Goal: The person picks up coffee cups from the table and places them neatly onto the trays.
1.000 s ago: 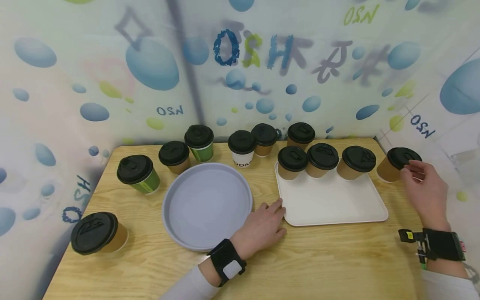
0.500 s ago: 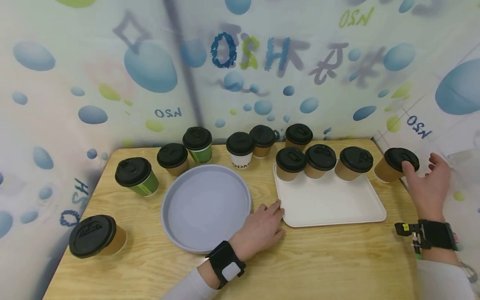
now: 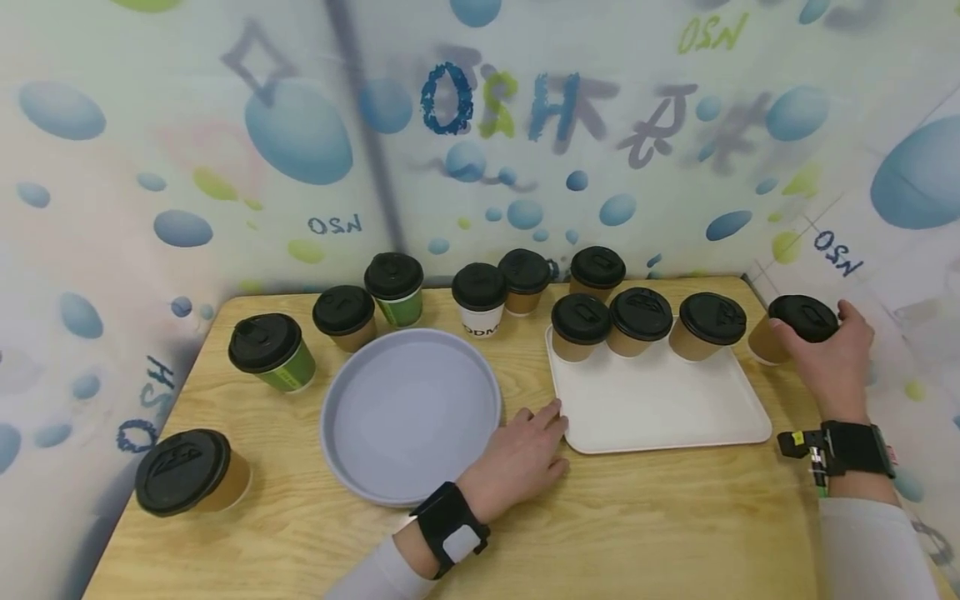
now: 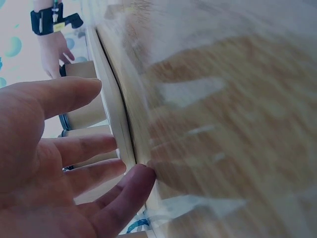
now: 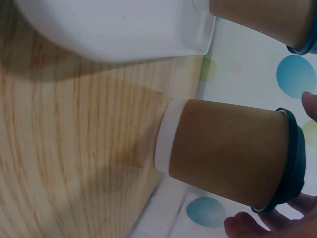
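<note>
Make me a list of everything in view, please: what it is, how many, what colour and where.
White tray: one, white, right of centre
Round tray: one, pale grey-blue, left of centre
Tray cups: three, brown, black lids, along the white tray's far side
Other brown cups: five, black lids; front left, back left, back centre, behind the white tray, far right
Green cups: two, black lids, left and back left
White cup: one, black lid, back centre
Table: one, pale wood, beneath everything
Backdrop: one, white, blue-and-green spots, behind
Wristbands: two, black, one per wrist
Sleeves: two, pale grey, on both arms
Left hand: one, at the white tray's left edge
Right hand: one, at the far-right cup
</note>
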`<state>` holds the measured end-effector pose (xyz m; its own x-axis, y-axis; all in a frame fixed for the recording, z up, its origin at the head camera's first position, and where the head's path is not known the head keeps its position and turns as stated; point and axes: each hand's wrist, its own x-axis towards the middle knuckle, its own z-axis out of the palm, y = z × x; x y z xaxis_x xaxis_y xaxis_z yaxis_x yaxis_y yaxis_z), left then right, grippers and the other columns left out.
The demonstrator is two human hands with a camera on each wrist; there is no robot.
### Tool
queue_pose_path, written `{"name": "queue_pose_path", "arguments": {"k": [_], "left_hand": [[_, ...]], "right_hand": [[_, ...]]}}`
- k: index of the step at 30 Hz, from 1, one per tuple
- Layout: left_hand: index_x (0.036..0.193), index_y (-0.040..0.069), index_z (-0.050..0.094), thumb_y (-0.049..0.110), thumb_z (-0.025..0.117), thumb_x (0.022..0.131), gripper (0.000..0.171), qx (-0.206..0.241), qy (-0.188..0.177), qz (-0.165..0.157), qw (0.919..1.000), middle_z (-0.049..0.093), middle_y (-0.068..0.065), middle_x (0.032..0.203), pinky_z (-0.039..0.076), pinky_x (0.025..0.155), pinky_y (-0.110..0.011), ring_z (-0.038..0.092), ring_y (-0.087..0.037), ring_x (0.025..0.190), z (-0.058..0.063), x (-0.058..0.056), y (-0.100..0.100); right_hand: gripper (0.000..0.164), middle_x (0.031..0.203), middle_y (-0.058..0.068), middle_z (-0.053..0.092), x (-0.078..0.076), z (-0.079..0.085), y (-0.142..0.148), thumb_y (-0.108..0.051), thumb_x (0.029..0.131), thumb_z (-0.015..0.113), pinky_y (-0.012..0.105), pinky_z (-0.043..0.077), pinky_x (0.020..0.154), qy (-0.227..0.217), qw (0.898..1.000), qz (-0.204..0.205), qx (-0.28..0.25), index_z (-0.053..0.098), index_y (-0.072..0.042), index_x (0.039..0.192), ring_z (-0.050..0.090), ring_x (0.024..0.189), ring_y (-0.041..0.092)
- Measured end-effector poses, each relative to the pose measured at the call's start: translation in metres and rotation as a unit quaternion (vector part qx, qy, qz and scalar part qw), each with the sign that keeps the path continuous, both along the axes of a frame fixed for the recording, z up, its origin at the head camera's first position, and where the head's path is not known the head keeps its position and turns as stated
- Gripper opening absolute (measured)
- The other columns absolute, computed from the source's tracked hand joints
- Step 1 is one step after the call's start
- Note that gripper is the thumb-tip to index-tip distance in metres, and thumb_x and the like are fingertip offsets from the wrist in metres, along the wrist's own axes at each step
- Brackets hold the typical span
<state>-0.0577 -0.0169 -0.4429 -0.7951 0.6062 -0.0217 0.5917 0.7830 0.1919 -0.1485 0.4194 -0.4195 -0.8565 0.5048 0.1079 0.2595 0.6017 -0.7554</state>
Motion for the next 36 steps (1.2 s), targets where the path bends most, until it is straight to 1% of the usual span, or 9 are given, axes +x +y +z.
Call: {"name": "queue_pose_path", "arguments": {"k": [6, 14, 20, 24, 27, 29, 36], "left_hand": [[0.139, 0.012, 0.065, 0.041, 0.072, 0.097, 0.051, 0.001, 0.003, -0.005, 1.0, 0.052, -0.009, 0.153, 0.059, 0.074, -0.034, 0.063, -0.028, 0.112, 0.001, 0.001, 0.003], [0.139, 0.013, 0.064, 0.043, 0.071, 0.097, 0.051, -0.007, 0.007, -0.004, 0.9999, 0.052, -0.008, 0.154, 0.059, 0.071, -0.033, 0.063, -0.027, 0.112, 0.002, 0.002, 0.004], [0.139, 0.013, 0.064, 0.043, 0.071, 0.097, 0.052, -0.01, 0.011, -0.002, 0.9999, 0.052, -0.009, 0.154, 0.059, 0.071, -0.033, 0.063, -0.027, 0.112, 0.002, 0.002, 0.004], [0.138, 0.012, 0.065, 0.042, 0.072, 0.097, 0.052, -0.004, 0.013, -0.002, 0.9999, 0.053, -0.01, 0.153, 0.059, 0.071, -0.033, 0.063, -0.027, 0.111, 0.003, 0.002, 0.003], [0.139, 0.012, 0.065, 0.042, 0.072, 0.097, 0.053, -0.005, 0.014, -0.002, 0.9999, 0.053, -0.01, 0.153, 0.059, 0.071, -0.033, 0.063, -0.027, 0.111, 0.003, 0.002, 0.003], [0.139, 0.012, 0.065, 0.042, 0.073, 0.096, 0.053, -0.005, 0.016, -0.001, 0.9999, 0.053, -0.01, 0.153, 0.059, 0.071, -0.033, 0.063, -0.027, 0.11, 0.003, 0.002, 0.002], [0.14, 0.012, 0.065, 0.042, 0.072, 0.096, 0.053, -0.005, 0.016, -0.001, 0.9999, 0.052, -0.009, 0.154, 0.059, 0.071, -0.033, 0.063, -0.026, 0.11, 0.001, 0.002, 0.002]], "right_hand": [[0.104, 0.167, 0.026, 0.009, 0.0, -0.005, 0.003, -0.042, 0.092, 0.07, 0.059, 0.021, 0.121, -0.014, 1.0, -0.007, 0.013, 0.007, -0.002, 0.165, 0.02, 0.149, 0.045], [0.104, 0.163, 0.033, 0.011, -0.001, -0.006, 0.003, -0.041, 0.093, 0.069, 0.065, 0.023, 0.118, -0.029, 0.999, -0.01, 0.031, 0.005, 0.002, 0.163, 0.021, 0.147, 0.051], [0.102, 0.163, 0.031, 0.014, -0.001, -0.006, 0.003, -0.038, 0.092, 0.07, 0.063, 0.023, 0.118, -0.011, 1.0, -0.009, 0.028, 0.009, 0.002, 0.163, 0.023, 0.146, 0.048], [0.099, 0.163, 0.026, 0.018, 0.005, 0.0, -0.001, -0.036, 0.091, 0.072, 0.059, 0.024, 0.119, 0.02, 0.999, -0.01, 0.024, 0.013, -0.003, 0.164, 0.025, 0.145, 0.042], [0.095, 0.162, 0.025, 0.023, 0.012, 0.006, -0.005, -0.033, 0.091, 0.072, 0.056, 0.025, 0.119, 0.039, 0.999, -0.009, 0.037, 0.017, -0.004, 0.163, 0.028, 0.145, 0.04], [0.094, 0.162, 0.024, 0.025, 0.017, 0.011, -0.008, -0.032, 0.091, 0.073, 0.056, 0.026, 0.119, 0.046, 0.998, -0.006, 0.046, 0.019, -0.004, 0.163, 0.029, 0.145, 0.039], [0.092, 0.164, 0.021, 0.027, 0.035, 0.024, -0.022, -0.031, 0.092, 0.074, 0.057, 0.024, 0.12, 0.06, 0.997, 0.011, 0.053, 0.022, -0.006, 0.163, 0.029, 0.146, 0.039]]}}
